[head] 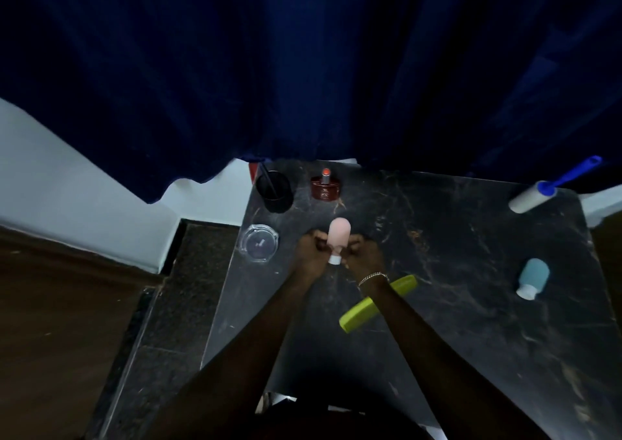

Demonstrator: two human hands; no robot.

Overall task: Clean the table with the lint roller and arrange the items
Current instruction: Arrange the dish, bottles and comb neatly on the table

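A pink bottle with a white cap lies over the black marble table, gripped from both sides. My left hand holds its left side and my right hand holds its right side near the cap. The lint roller, white with a blue handle, lies at the table's far right corner. A blue bottle lies near the right edge. A green tube lies under my right forearm.
A black cup with a stick in it, a dark red jar and a glass ashtray stand along the table's far left. A dark blue curtain hangs behind the table. Floor lies to the left.
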